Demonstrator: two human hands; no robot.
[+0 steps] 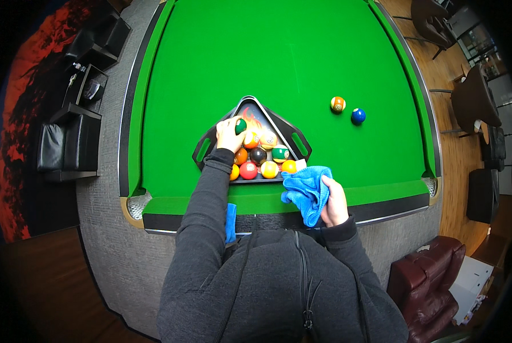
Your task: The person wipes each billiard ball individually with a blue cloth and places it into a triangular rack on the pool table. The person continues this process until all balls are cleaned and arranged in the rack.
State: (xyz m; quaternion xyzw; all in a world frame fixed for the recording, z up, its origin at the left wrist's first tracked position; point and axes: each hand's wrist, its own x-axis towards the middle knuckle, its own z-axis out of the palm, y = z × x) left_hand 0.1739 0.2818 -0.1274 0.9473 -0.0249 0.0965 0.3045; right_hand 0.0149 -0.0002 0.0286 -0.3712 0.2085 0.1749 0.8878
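Observation:
My left hand (229, 135) has its fingers around a green billiard ball (240, 125) inside a black triangular tray (278, 128) on the green pool table. Below it in the tray several balls lie in rows, among them a black ball (258, 155), a red ball (248, 170) and a green-striped ball (280, 153). My right hand (335, 201) holds a blue microfiber cloth (308, 193) at the tray's lower right corner, beside a yellow ball (289, 166). A small white piece (301, 164) shows just above the cloth.
An orange-striped ball (338, 104) and a blue ball (358, 115) lie on the cloth bed to the right. Netted corner pockets (139, 206) sit at both near corners. Another blue cloth (230, 223) hangs by the near rail. Armchairs flank the table, a maroon one (427, 278) at lower right.

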